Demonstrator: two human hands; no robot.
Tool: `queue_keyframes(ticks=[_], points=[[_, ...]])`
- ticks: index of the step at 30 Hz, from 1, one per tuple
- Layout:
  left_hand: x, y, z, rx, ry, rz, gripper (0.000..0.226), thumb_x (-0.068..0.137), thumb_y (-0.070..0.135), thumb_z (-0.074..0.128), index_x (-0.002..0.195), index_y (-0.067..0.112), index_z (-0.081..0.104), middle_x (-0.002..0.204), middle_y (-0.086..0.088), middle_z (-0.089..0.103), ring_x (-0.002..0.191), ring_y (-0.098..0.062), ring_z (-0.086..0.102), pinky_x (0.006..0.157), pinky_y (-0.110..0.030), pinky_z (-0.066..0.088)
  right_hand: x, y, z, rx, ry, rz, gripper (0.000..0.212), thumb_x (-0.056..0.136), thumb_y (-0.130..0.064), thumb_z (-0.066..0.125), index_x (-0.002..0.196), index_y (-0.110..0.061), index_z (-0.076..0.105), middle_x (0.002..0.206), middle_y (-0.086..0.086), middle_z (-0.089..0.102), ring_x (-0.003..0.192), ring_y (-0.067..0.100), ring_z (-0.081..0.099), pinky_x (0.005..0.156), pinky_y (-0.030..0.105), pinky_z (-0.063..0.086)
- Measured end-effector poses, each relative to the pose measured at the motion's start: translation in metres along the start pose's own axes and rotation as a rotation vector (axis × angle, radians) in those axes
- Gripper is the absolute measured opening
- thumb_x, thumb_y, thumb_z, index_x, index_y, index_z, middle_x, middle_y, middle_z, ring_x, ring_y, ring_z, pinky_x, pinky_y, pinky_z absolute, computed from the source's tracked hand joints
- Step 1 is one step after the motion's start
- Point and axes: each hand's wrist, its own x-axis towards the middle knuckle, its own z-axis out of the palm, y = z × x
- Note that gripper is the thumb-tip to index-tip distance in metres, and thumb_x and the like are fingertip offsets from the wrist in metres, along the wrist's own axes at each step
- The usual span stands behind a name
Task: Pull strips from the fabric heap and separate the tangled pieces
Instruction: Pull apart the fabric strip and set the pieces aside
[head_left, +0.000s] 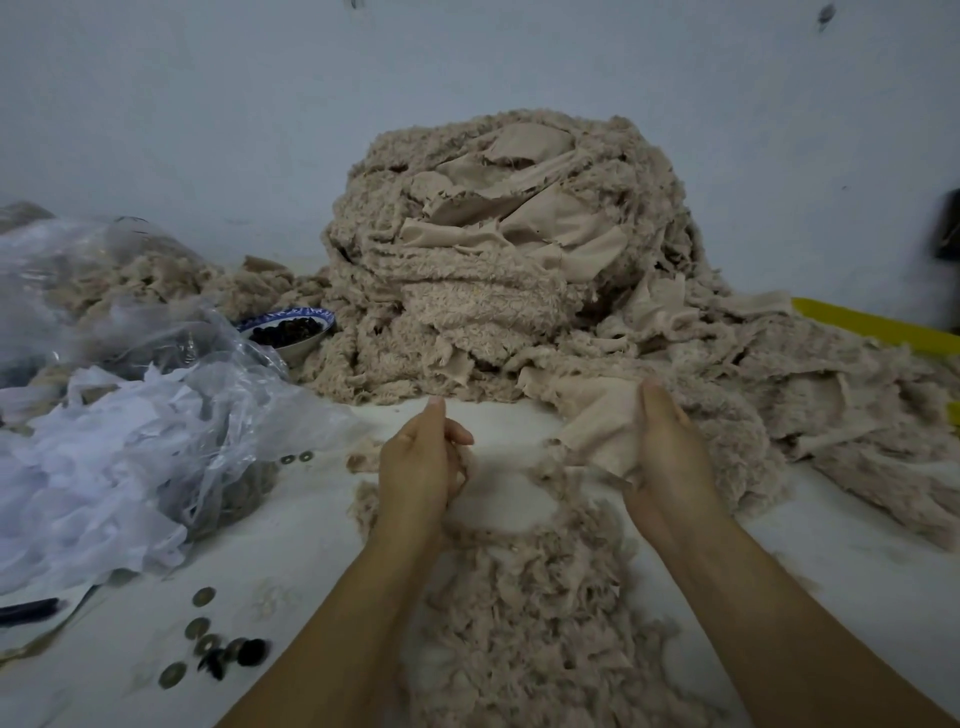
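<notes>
A tall heap of beige fuzzy fabric strips (498, 249) stands against the wall and spreads to the right. My right hand (670, 457) grips a smooth beige fabric piece (597, 426) that runs back into the heap's lower edge. My left hand (421, 462) is just left of it, fingers curled round a thin fuzzy strip (462, 467). A smaller pile of pulled fuzzy strips (524, 613) lies on the white table between my forearms.
Crumpled clear plastic bags (135, 415) with white scraps fill the left side. A blue-and-white bowl (291, 327) of dark pieces sits beside the heap. Metal rings and dark buttons (218, 649) lie at front left. A yellow edge (878, 327) shows at far right.
</notes>
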Motion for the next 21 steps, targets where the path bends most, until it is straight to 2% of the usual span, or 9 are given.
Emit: queue_keyframes(ticks=[3, 5, 9, 12, 14, 16, 17, 19, 21], points=[[-0.005, -0.005, 0.005, 0.172, -0.151, -0.050, 0.060, 0.101, 0.060, 0.037, 0.086, 0.017, 0.075, 0.057, 0.002, 0.066, 0.038, -0.006, 0.045, 0.040, -0.017, 0.035, -0.005, 0.002, 0.004, 0.038, -0.085, 0.047, 0.035, 0.101, -0.044, 0.052, 0.117, -0.016, 0.066, 0.090, 0.006, 0.078, 0.080, 0.021, 0.075, 0.066, 0.041, 0.063], [-0.009, -0.007, 0.010, 0.199, -0.270, -0.124, 0.069, 0.094, 0.074, 0.034, 0.090, 0.022, 0.078, 0.051, 0.004, 0.060, 0.041, -0.007, 0.050, 0.044, -0.018, 0.038, -0.009, 0.006, 0.008, 0.053, -0.166, 0.095, 0.036, 0.101, -0.043, 0.052, 0.119, -0.015, 0.065, 0.096, 0.010, 0.077, 0.083, 0.024, 0.076, 0.059, 0.037, 0.060], [-0.013, 0.000, 0.019, -0.300, -0.511, -0.436, 0.062, 0.091, 0.066, 0.049, 0.110, 0.015, 0.078, 0.104, -0.011, 0.076, 0.091, -0.021, 0.075, 0.072, -0.031, 0.059, -0.019, 0.014, 0.014, -0.054, -0.360, 0.117, 0.033, 0.099, -0.038, 0.055, 0.112, -0.013, 0.071, 0.101, 0.009, 0.077, 0.090, 0.022, 0.075, 0.064, 0.028, 0.059], [-0.008, 0.005, 0.017, -0.558, -0.479, -0.512, 0.043, 0.094, 0.043, 0.058, 0.112, 0.007, 0.074, 0.098, -0.013, 0.076, 0.087, -0.023, 0.075, 0.070, -0.034, 0.060, -0.027, 0.022, 0.015, -0.260, -0.540, 0.071, 0.032, 0.100, -0.034, 0.054, 0.092, -0.015, 0.078, 0.095, 0.006, 0.077, 0.083, 0.016, 0.074, 0.063, 0.021, 0.056], [-0.003, 0.004, 0.015, -0.527, -0.382, -0.469, 0.037, 0.099, 0.033, 0.057, 0.116, 0.004, 0.069, 0.093, -0.015, 0.075, 0.083, -0.025, 0.073, 0.075, -0.037, 0.058, -0.032, 0.024, 0.014, -0.425, -0.594, 0.028, 0.034, 0.097, -0.037, 0.056, 0.074, -0.017, 0.070, 0.080, 0.003, 0.070, 0.069, 0.018, 0.064, 0.058, 0.021, 0.049], [-0.001, 0.002, 0.012, -0.448, -0.286, -0.317, 0.032, 0.102, 0.029, 0.053, 0.117, 0.006, 0.070, 0.101, -0.018, 0.075, 0.093, -0.028, 0.073, 0.082, -0.037, 0.056, -0.033, 0.026, 0.014, -0.579, -0.595, -0.006, 0.036, 0.095, -0.041, 0.056, 0.063, -0.024, 0.054, 0.064, -0.002, 0.055, 0.060, 0.016, 0.052, 0.054, 0.020, 0.039], [-0.003, 0.002, 0.012, -0.389, -0.246, -0.218, 0.028, 0.102, 0.029, 0.054, 0.112, 0.011, 0.073, 0.103, -0.017, 0.075, 0.095, -0.028, 0.073, 0.080, -0.036, 0.057, -0.032, 0.025, 0.015, -0.629, -0.557, -0.031, 0.042, 0.095, -0.046, 0.054, 0.060, -0.024, 0.055, 0.062, -0.009, 0.058, 0.059, 0.012, 0.056, 0.056, 0.019, 0.040], [-0.011, 0.002, 0.013, -0.174, -0.214, -0.029, 0.021, 0.102, 0.030, 0.056, 0.102, 0.021, 0.075, 0.100, -0.007, 0.078, 0.093, -0.020, 0.074, 0.076, -0.029, 0.059, -0.028, 0.023, 0.016, -0.557, -0.514, -0.070, 0.041, 0.089, -0.069, 0.050, 0.087, -0.035, 0.074, 0.089, -0.017, 0.074, 0.085, 0.001, 0.069, 0.078, 0.024, 0.052], [-0.018, 0.000, 0.017, 0.107, -0.256, 0.130, 0.020, 0.102, 0.034, 0.054, 0.101, 0.024, 0.072, 0.095, -0.004, 0.077, 0.087, -0.017, 0.073, 0.073, -0.028, 0.058, -0.029, 0.021, 0.018, -0.431, -0.513, -0.033, 0.069, 0.074, -0.085, 0.050, 0.115, -0.033, 0.070, 0.115, -0.007, 0.073, 0.110, 0.011, 0.067, 0.098, 0.039, 0.051]])
